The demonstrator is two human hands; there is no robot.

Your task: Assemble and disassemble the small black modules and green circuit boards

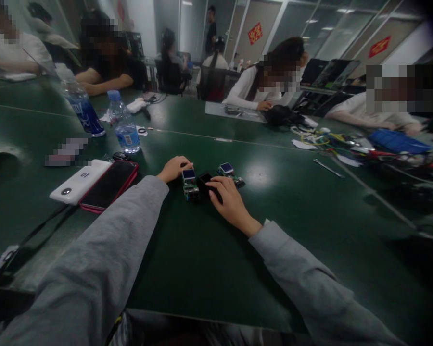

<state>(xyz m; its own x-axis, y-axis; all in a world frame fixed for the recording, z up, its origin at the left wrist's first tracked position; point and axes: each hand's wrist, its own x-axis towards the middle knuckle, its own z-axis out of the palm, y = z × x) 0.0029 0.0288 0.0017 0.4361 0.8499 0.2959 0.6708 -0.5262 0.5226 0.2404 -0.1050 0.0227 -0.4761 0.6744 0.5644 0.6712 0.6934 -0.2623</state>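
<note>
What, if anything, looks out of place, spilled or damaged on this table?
The tangle of coloured wires on the right of the table: strands cross loosely, which looks untidy. No spill or damage stands out near the left hand or right hand, though the circuit boards are too small to judge.

A small black box point(204, 182) is held in a person's right hand point(228, 197) at a green tabletop point(187, 274), between a green circuit board point(189, 179) and a second circuit board point(226, 168), each fitted with a small screen, while the left hand point(174, 169) is placed close against the nearer board. To the left, a red-cased smartphone point(108, 186) is laid beside a white power bank point(84, 180), with two plastic bottles point(125, 129) stood beyond. Across the table, seated co-workers point(250, 89) are seen near tangled cables point(332, 140).
</note>
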